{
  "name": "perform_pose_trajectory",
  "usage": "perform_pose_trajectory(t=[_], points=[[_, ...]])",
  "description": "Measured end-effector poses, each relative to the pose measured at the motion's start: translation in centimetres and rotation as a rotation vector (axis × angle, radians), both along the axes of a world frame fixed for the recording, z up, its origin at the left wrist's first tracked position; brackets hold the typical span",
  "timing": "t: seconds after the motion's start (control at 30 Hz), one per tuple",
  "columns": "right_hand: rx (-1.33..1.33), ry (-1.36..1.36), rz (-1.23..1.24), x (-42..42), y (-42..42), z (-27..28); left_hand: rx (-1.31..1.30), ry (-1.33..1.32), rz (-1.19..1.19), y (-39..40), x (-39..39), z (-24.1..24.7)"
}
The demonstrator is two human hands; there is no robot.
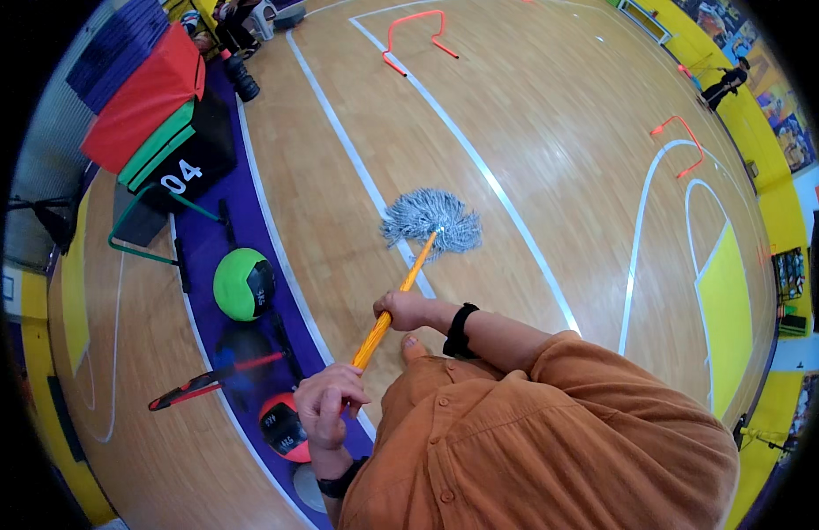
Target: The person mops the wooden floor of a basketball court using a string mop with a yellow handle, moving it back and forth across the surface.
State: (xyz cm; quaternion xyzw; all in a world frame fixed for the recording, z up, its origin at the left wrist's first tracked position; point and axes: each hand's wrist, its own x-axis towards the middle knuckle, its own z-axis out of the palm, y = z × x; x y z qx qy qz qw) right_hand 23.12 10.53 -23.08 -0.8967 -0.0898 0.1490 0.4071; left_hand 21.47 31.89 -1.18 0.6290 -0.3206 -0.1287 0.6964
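A string mop with a grey yarn head (430, 218) lies spread on the wooden court floor (548, 119), across a white line. Its orange-yellow handle (375, 341) slants down towards me. My left hand (330, 404) is closed around the handle's upper end, beside my orange-brown shirt. Lower down the handle, my right hand (401, 310) grips it, nearer the mop head. Both wrists wear black bands. A bare foot (412, 347) shows just below my right hand.
At left, along a purple strip, are a green medicine ball (244, 285), a red one (285, 427), a green-framed hurdle (144, 253) and stacked foam blocks (151, 99). Orange hurdles (416, 14) stand farther off. A person (726, 85) is at the far right; another sits at the top left.
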Motion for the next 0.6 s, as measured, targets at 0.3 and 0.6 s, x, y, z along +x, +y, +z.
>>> perform_pose_trajectory(t=[0.3,0.6], points=[[0.004,0.044,-0.117,1.0,2.3,-0.4,0.021,0.003,-0.069,2.6,2.6,-0.9],[-0.006,-0.008,-0.118,1.6,3.4,-0.8,0.013,0.008,-0.002,3.5,2.9,-1.6]])
